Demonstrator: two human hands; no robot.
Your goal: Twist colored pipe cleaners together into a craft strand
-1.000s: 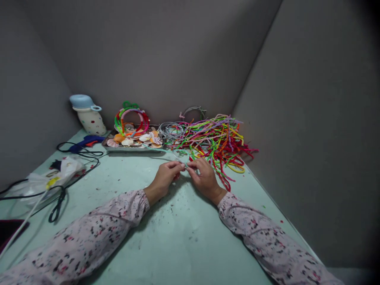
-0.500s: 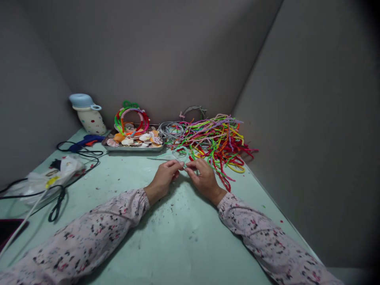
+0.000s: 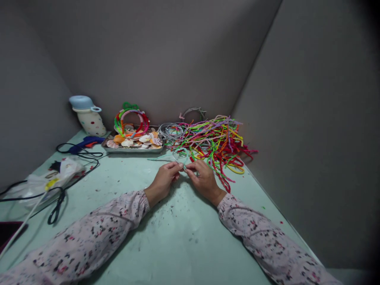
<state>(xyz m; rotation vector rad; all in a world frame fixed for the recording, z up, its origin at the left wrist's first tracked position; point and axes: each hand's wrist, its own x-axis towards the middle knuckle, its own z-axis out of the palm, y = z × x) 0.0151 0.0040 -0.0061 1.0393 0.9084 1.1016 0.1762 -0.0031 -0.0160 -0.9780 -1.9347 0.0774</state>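
Note:
Near the middle of the table, my left hand [image 3: 165, 177] and my right hand [image 3: 203, 178] almost meet, fingertips pinched. Between them they grip a pale mint-green pipe cleaner [image 3: 160, 159], bent into a loop that stands just beyond my fingers. One straight end of it sticks out to the left above my left hand. The part in the fingertips is mostly hidden. Just past my right hand lies a tangled heap of coloured pipe cleaners [image 3: 221, 136], red, yellow, green, pink and purple. A coil of grey wire [image 3: 172, 130] sits at the heap's left side.
A metal tray [image 3: 133, 150] of seashells [image 3: 127, 142] stands at the back, with colourful pipe-cleaner rings [image 3: 121, 118] on it. To the left are a bottle [image 3: 90, 120], a blue tool [image 3: 84, 144], a plastic bag [image 3: 67, 170] and black cables [image 3: 56, 211]. Grey walls enclose the table [image 3: 178, 245].
My hands hold nearly the same position and pinch. The free end of the mint pipe cleaner shows slightly differently at the left; the whole view has shifted a little.

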